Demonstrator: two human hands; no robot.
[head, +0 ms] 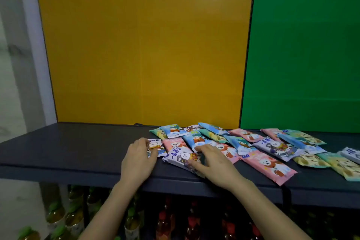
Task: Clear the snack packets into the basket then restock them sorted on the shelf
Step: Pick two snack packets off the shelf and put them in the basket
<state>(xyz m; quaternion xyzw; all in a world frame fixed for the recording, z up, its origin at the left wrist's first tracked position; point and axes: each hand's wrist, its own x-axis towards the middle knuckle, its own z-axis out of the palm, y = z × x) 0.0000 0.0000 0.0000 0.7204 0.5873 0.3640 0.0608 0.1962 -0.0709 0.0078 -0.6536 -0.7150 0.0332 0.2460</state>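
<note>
I noted L hand [138, 160] flat on white packet [155, 147], R hand [213, 161] splayed over purple packet [182, 158], prob. to rake the shelf [78, 146] pile together.

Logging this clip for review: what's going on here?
A person works at a dark shelf strewn with snack packets of mixed colours. The left hand rests on a white-and-blue packet at the left end; the right hand lies spread on a purple packet near the front edge. Nothing is lifted, and no basket is in view. Bottles stand below.
</note>
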